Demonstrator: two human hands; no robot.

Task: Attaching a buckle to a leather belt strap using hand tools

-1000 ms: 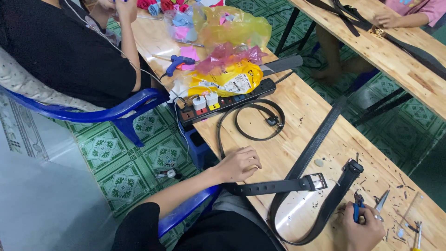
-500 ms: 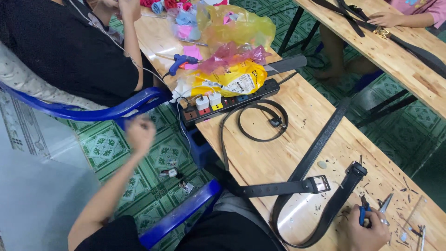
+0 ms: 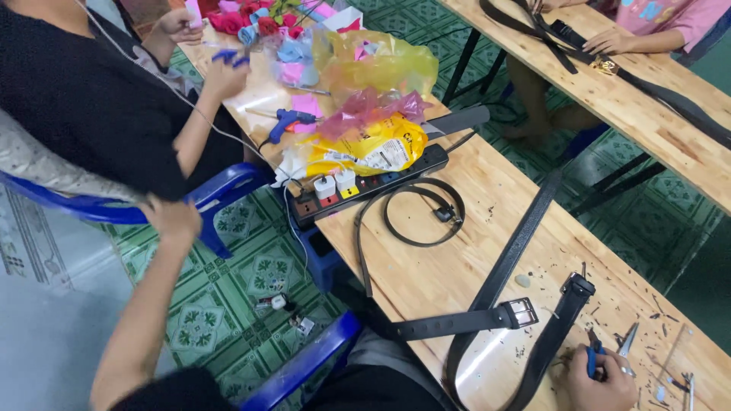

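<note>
My right hand (image 3: 601, 388) rests on the wooden table (image 3: 426, 281) at the lower right, closed around blue-handled pliers (image 3: 592, 356). Just left of it lies a long black belt (image 3: 512, 262) with a silver buckle (image 3: 521, 312), looped near the table's front edge. My left hand (image 3: 173, 219) is stretched out to the left, off the table, against the blue plastic chair (image 3: 228, 186) of a person in a black shirt (image 3: 84, 99). I see only its back and its fingers curl out of sight. A second black belt (image 3: 396, 228) lies coiled farther along the table.
A black power strip (image 3: 365, 186) with plugs, a yellow bag (image 3: 373, 152), a blue glue gun (image 3: 293, 118) and coloured paper flowers (image 3: 266, 23) crowd the far end. Scraps and small metal tools (image 3: 628, 339) lie by my right hand. Another person works on belts at a second table (image 3: 647, 114).
My left hand left the belt on the table, swung out to the left and now reaches the neighbour's blue chair. My right hand stayed in place with the pliers.
</note>
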